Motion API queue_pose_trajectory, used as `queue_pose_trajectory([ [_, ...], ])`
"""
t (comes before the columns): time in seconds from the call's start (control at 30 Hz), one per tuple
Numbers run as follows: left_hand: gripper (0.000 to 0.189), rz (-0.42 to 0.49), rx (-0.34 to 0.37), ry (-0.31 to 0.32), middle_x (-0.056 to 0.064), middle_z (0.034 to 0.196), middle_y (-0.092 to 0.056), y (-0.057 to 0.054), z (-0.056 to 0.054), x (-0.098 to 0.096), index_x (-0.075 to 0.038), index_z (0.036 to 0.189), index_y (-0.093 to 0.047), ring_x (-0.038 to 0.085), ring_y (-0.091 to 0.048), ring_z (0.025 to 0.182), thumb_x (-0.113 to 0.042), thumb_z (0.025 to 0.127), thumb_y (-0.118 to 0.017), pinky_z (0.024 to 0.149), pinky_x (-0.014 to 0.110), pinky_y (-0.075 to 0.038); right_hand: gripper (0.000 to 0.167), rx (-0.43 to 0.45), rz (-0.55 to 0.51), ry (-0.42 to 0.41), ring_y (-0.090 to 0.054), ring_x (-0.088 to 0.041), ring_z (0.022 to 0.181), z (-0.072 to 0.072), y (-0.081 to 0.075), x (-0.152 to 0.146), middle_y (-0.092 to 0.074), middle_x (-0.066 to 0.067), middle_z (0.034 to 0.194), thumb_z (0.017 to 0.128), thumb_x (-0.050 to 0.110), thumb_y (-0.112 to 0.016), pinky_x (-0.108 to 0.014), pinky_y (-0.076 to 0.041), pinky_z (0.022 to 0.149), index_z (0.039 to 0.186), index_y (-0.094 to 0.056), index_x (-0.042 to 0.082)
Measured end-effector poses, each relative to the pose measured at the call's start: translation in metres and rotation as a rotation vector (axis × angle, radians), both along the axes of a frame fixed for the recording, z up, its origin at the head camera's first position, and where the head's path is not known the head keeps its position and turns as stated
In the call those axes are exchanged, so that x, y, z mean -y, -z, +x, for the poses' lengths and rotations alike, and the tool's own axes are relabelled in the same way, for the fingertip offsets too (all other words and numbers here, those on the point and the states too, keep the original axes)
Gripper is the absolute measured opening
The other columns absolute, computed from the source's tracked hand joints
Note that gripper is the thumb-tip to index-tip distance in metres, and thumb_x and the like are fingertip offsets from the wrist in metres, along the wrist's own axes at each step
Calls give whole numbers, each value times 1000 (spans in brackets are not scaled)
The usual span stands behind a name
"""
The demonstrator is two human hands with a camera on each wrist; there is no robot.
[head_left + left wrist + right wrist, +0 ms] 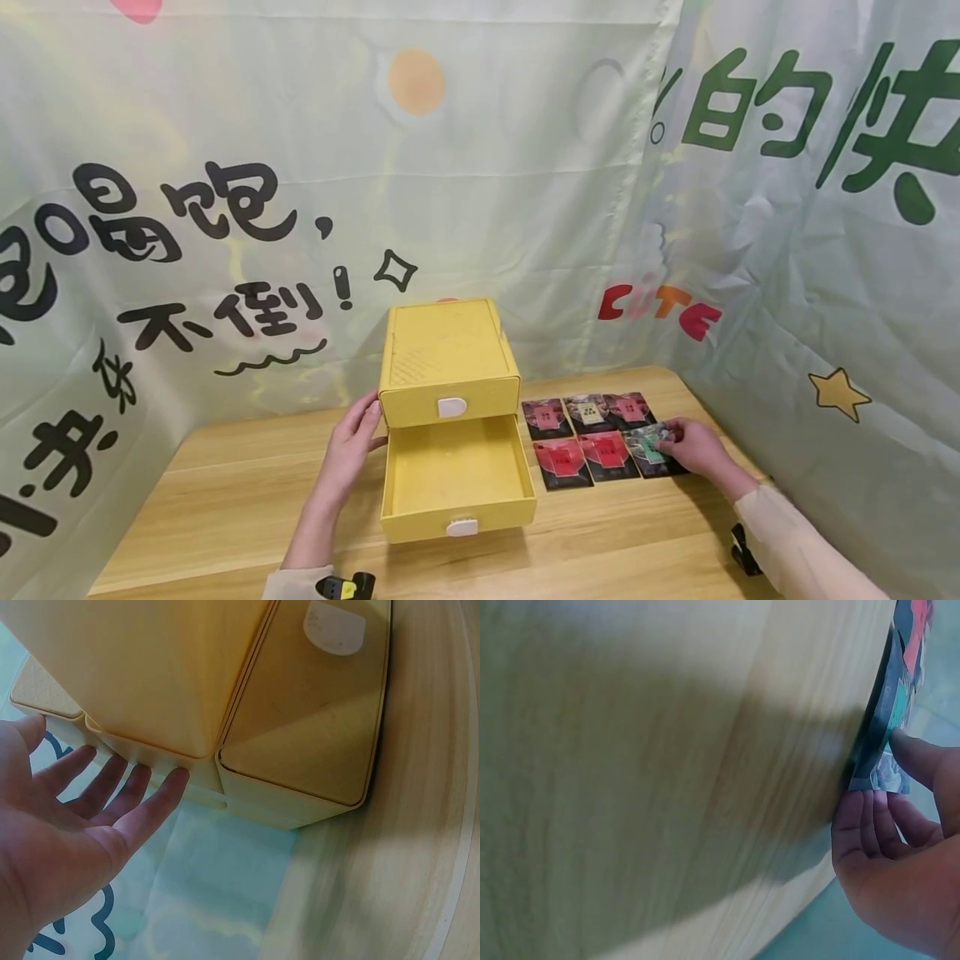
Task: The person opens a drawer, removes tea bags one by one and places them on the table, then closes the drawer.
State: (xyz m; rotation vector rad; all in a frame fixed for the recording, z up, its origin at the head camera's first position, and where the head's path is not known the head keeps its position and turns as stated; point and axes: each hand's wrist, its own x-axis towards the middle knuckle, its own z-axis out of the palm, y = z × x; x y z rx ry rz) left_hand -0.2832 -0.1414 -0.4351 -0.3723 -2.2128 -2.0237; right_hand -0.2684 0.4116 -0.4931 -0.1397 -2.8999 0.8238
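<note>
Six packets [604, 452] are lying right of the yellow drawer box [446, 346], the right hand [701, 450] is pinching the green one [649, 457], it's looking like a pick-up that's needing a gentle lift, and the left hand [351, 433] is touching the box's side, fingers loosely spread.

Drawer unit [450, 342], yellow, on table [240, 483]; lower drawer [453, 475] extended. Left hand [351, 437] at unit's side. Packets [604, 450], six, two rows; right hand [697, 448] pinching green-labelled packet [647, 457].
</note>
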Motion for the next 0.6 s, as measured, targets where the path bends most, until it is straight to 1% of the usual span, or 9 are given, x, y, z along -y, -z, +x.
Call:
queue_pose_trajectory([
  [0.13, 49, 2, 0, 0, 18, 157, -47, 0, 0, 0, -2, 155, -45, 10, -54, 128, -27, 113, -47, 93, 37, -60, 42, 3, 8, 11, -54, -26, 79, 1, 1, 1, -60, -13, 86, 92, 13, -76, -37, -47, 69, 115, -60, -18],
  [0.23, 49, 5, -2, 1, 18, 157, -46, 0, 0, 0, -2, 155, -45, 5, -53, 126, -27, 113, -47, 93, 37, -60, 42, 3, 8, 21, -54, -27, 79, 2, 0, 3, -59, -13, 86, 92, 12, -76, -37, -47, 68, 115, -60, -18],
  [0.3, 49, 4, -1, -1, 18, 157, -46, 0, 0, 0, -2, 156, -45, 8, -53, 127, -27, 113, -46, 93, 37, -60, 44, 1, 6, 26, -55, -27, 80, 2, -1, 5, -61, -14, 87, 92, 12, -76, -41, -50, 71, 118, -59, -19],
  [0.37, 49, 1, 0, -3, 18, 158, -45, 0, 0, 0, -2, 156, -45, 15, -52, 131, -27, 113, -46, 93, 37, -59, 47, 0, 4, 33, -57, -29, 82, 2, -1, 6, -63, -17, 90, 92, 11, -75, -47, -53, 76, 121, -57, -21],
  [0.5, 50, -3, 1, -6, 18, 158, -45, 0, 0, 0, -3, 156, -44, 19, -52, 133, -27, 113, -46, 94, 38, -59, 52, -4, -3, 34, -61, -33, 87, 3, -2, 7, -65, -21, 94, 92, 10, -75, -56, -54, 84, 124, -54, -24],
  [0.6, 49, -3, 2, -4, 18, 157, -46, 0, 0, 0, -3, 156, -44, 19, -53, 132, -27, 113, -46, 94, 39, -59, 53, -26, -8, 28, -62, -37, 90, 5, -4, 7, -65, -24, 96, 93, 10, -75, -58, -54, 85, 126, -53, -24],
])
